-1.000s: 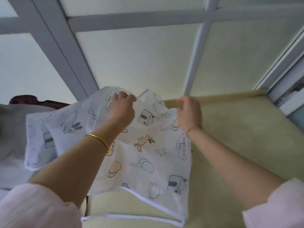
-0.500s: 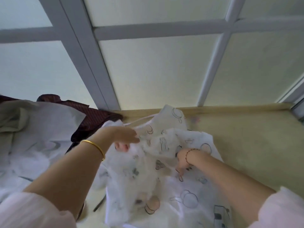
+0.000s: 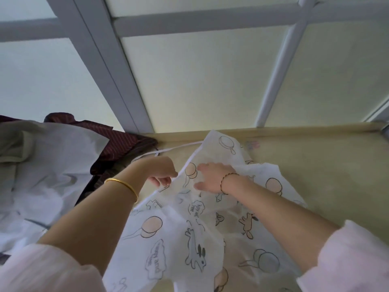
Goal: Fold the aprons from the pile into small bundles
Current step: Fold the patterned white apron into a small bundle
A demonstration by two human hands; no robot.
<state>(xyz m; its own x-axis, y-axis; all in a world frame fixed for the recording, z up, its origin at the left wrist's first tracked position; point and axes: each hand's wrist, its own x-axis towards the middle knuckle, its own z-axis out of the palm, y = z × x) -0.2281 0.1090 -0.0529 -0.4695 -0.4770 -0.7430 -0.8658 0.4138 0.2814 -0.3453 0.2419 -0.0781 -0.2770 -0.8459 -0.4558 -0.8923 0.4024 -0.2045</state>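
Note:
A thin white apron point(image 3: 181, 234) printed with cartoon rabbits, balloons and houses lies rumpled on the pale yellow table point(image 3: 328, 178). Its white tie strap point(image 3: 168, 151) trails toward the back edge. My left hand point(image 3: 162, 172), with a gold bangle on the wrist, pinches the apron's white-trimmed left edge. To its right, my right hand point(image 3: 212, 178), wearing a dark bead bracelet, lies on the cloth with fingers spread and fairly straight.
A pile of other aprons sits at the left: a white one point(image 3: 50, 171), a greyish one point(image 3: 12, 142) and a dark red striped one point(image 3: 117, 144). Behind the table stands a frosted window with grey-white bars point(image 3: 109, 66).
The apron went from held up in the air to lying on the table. Both hands came down with it; the right hand now lies spread on the cloth.

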